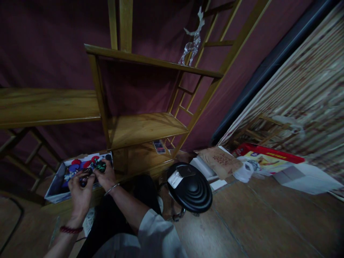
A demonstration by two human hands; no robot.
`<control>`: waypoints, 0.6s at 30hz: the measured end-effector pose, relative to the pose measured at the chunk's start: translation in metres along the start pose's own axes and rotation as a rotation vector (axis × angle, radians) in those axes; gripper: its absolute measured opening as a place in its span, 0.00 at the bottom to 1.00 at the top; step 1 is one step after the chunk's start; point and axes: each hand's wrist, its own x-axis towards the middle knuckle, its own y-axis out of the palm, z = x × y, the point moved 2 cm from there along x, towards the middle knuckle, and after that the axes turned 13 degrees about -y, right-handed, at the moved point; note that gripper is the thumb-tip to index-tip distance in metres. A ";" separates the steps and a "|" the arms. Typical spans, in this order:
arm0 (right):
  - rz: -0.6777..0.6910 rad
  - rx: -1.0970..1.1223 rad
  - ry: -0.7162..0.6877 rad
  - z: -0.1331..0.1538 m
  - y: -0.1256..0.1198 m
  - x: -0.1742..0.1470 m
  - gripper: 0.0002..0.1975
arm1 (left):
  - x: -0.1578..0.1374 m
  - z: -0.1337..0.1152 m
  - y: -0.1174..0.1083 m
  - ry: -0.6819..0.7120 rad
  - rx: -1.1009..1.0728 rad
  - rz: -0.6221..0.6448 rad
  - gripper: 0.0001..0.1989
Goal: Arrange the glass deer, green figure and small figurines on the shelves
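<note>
A white cardboard box (57,184) stands on the lowest shelf at the left, filled with small trinkets. Among them are red balls (76,162), a blue ball (73,167) and shiny pieces. Over the box, my left hand (80,195) has its fingers curled round a small dark, glossy round object (84,181); its exact kind does not show. Close beside it, my right hand (107,177) pinches a shiny green-and-black trinket (100,165), partly covered by the fingers. The two hands nearly touch. A red bead bracelet sits on the left wrist, a silver bangle on the right.
Wooden shelving (147,125) rises in front, with a clear glass deer (192,44) on an upper board. A black round stool (189,188) carries a white item and a dark case. To the right lie a brown paper bag (219,163), a red box (268,154) and a white box (306,177).
</note>
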 end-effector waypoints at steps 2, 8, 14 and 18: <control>-0.012 0.019 -0.002 0.005 -0.002 -0.003 0.25 | -0.005 -0.004 -0.003 0.025 -0.010 -0.013 0.20; -0.018 0.129 -0.037 0.003 -0.003 -0.009 0.25 | -0.019 -0.008 -0.013 0.107 -0.111 0.032 0.18; -0.064 0.234 0.019 0.001 -0.002 -0.015 0.25 | -0.028 -0.005 -0.021 0.146 -0.168 0.056 0.16; -0.068 0.301 0.046 0.012 -0.008 -0.025 0.24 | -0.034 -0.002 -0.025 0.013 -0.257 -0.009 0.14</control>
